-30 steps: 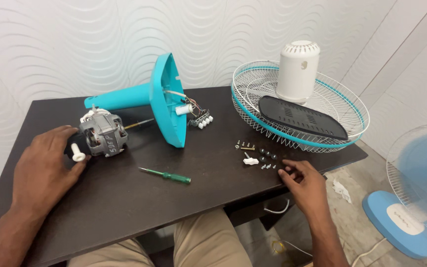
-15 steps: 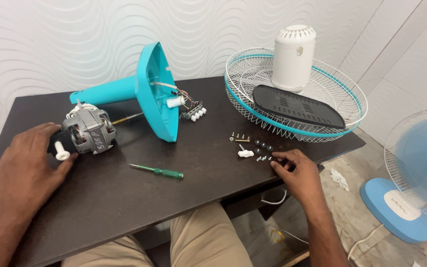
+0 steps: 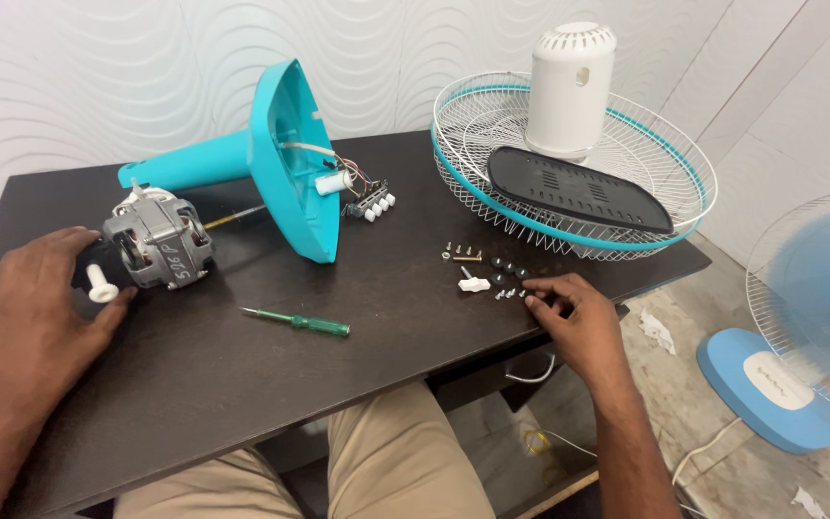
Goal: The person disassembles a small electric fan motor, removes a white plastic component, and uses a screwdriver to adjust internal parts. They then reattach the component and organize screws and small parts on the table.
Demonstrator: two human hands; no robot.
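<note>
Your left hand [image 3: 26,317] rests on the dark table [image 3: 184,384] with its fingers curled loosely around the near end of the grey motor [image 3: 156,245] — thumb beside the white knob [image 3: 101,284] on its shaft, a light hold rather than a tight one. Your right hand [image 3: 578,322] lies flat, fingers spread and closed on nothing, its fingertips [image 3: 533,300] touching the nearest of the small screws [image 3: 503,279] scattered just beyond them. A green screwdriver [image 3: 297,320] lies between your hands. Past the motor, the teal fan housing [image 3: 285,163] lies on its side. Beyond your right hand sits the wire fan guard [image 3: 578,163] — a white cover [image 3: 571,88] and a black panel [image 3: 578,187] rest in it.
</note>
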